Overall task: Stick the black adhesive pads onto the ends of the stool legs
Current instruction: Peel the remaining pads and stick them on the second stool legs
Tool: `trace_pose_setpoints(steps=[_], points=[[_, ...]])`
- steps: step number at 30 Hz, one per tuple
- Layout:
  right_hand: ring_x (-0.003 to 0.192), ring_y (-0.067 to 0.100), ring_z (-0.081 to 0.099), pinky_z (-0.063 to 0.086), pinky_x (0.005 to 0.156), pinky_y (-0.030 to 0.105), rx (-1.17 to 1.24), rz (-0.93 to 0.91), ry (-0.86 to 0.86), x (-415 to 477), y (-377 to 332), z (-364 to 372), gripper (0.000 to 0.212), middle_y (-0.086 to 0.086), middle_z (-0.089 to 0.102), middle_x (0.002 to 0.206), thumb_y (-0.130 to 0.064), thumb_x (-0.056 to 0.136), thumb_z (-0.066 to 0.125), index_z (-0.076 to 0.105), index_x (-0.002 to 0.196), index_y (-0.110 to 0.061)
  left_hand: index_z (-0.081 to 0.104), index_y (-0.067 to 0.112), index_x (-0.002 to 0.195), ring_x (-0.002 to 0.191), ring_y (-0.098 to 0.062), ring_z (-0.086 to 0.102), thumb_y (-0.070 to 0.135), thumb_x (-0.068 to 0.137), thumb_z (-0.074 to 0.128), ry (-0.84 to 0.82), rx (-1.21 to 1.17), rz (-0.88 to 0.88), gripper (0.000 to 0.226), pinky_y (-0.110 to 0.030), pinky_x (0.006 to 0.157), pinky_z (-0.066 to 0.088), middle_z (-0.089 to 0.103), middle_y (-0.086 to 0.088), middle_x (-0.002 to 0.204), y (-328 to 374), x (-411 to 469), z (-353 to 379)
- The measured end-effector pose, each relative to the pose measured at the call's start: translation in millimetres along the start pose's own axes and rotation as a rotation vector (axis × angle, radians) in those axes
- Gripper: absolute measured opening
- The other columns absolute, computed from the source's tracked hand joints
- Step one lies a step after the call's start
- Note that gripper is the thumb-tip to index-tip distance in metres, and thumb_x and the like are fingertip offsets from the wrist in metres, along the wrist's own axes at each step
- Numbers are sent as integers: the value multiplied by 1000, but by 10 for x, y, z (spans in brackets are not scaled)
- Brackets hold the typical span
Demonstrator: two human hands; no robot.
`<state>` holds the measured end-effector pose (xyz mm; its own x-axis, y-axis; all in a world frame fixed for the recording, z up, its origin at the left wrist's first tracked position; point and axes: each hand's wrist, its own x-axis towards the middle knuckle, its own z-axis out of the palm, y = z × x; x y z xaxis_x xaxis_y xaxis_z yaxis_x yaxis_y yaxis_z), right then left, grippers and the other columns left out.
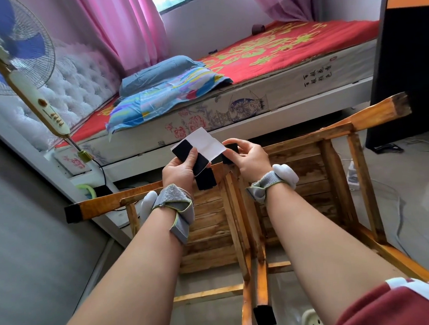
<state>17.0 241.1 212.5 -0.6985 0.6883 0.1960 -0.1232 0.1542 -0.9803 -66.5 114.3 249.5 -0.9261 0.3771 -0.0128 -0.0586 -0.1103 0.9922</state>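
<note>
A wooden stool lies upturned in front of me, its legs pointing outward. My left hand holds a white backing sheet with black adhesive pads on it. My right hand pinches one black pad beside the sheet, just above the stool's middle leg. The left leg end and the near leg end are covered in black pads. The far right leg end shows bare wood.
A bed with a red cover and a blue pillow stands right behind the stool. A standing fan is at the left. A dark cabinet stands at the right, with cables and a power strip on the floor near it.
</note>
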Motion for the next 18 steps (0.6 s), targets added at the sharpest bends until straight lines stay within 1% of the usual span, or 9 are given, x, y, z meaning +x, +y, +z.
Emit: trace_pose_setpoints(steps=[2,4,6,8,12,14,15,16,18], points=[[106,23,63,52,95,39,21,-1,-116,3,-4,-86,31,5,67,107,-23,84,69,64,114,-24,66,16,84,92,-31,67,27,77,71,8,7,-6,14,-43,80,56,70,-14,100,10,-13,11],[106,24,64,52,95,41,-8,-4,-189,-2,-3,-140,39,7,66,111,-18,84,68,59,122,-23,66,16,84,91,-31,68,27,77,71,18,-3,-9,14,-40,76,56,70,-13,99,3,-16,24],[106,24,63,52,96,41,-49,-14,-208,-3,-8,-141,43,7,66,114,-16,85,67,56,125,-24,66,16,83,89,-29,68,26,77,71,31,-12,1,13,-35,69,57,71,-11,96,-4,-11,25],[104,22,64,52,95,40,-111,-39,-182,-9,-14,-124,40,3,66,111,-17,85,67,57,123,-26,66,15,82,87,-29,68,26,77,71,36,-10,15,13,-32,65,57,71,-10,93,-13,-11,25],[104,20,63,51,94,34,-202,-55,-102,-24,-39,-81,37,0,66,108,-22,85,66,57,120,-30,66,14,86,94,-32,67,26,77,71,31,37,14,16,-41,82,55,69,-16,104,24,-37,25],[107,21,62,50,96,35,-170,-35,-101,-37,-51,-87,38,1,66,112,-22,84,68,59,120,-30,65,11,92,94,-30,67,26,78,70,36,66,37,22,-41,82,55,69,-16,106,53,-86,35],[108,21,61,50,97,37,-148,-19,-107,-29,-49,-90,39,3,65,116,-21,83,69,59,120,-30,65,10,94,90,-27,68,26,79,69,44,104,82,23,-37,77,57,69,-14,104,60,-117,38],[110,22,61,50,97,40,-135,-7,-117,-38,-52,-98,42,5,64,119,-21,83,69,58,123,-30,65,10,94,83,-22,70,25,80,69,53,138,142,21,-31,68,58,70,-12,99,65,-177,30],[113,23,59,49,98,41,-125,31,-98,-62,-63,-105,51,8,62,123,-23,82,70,52,130,-27,65,9,92,69,-14,71,21,82,67,66,141,246,16,-22,51,55,71,-5,88,74,-310,-9]])
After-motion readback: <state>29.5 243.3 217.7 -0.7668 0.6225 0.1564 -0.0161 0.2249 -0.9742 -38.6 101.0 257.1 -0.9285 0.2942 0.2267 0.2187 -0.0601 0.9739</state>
